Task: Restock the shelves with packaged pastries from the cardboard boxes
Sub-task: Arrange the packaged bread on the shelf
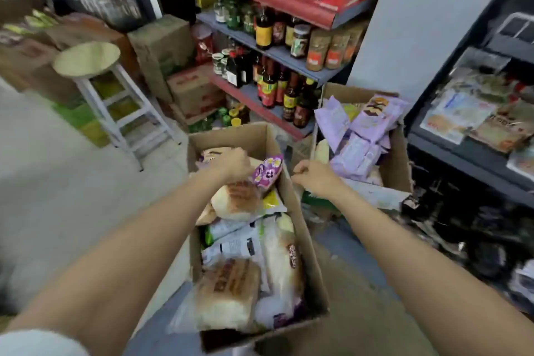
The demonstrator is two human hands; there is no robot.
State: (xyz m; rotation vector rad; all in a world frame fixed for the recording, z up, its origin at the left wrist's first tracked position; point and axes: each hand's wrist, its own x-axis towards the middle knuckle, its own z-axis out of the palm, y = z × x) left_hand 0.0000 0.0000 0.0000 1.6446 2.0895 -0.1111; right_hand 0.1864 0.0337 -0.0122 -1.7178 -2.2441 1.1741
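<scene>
An open cardboard box [300,228] on the floor brims with wrapped buns [235,199] and pastries. Beside it, a second box [396,159] holds purple packets [372,118].

We see the near cardboard box [306,243] packed to its rim with wrapped pastries [235,201], so no gap runs between them, only open air above. Between its right wall and the second box [396,162] lies a narrow strip of floor. That box's purple packets [372,121] heap above its rim. Bottles [270,89] fill the shelf [277,117] edges behind. A white stool [86,59] stands well left, with bare floor around it.
</scene>
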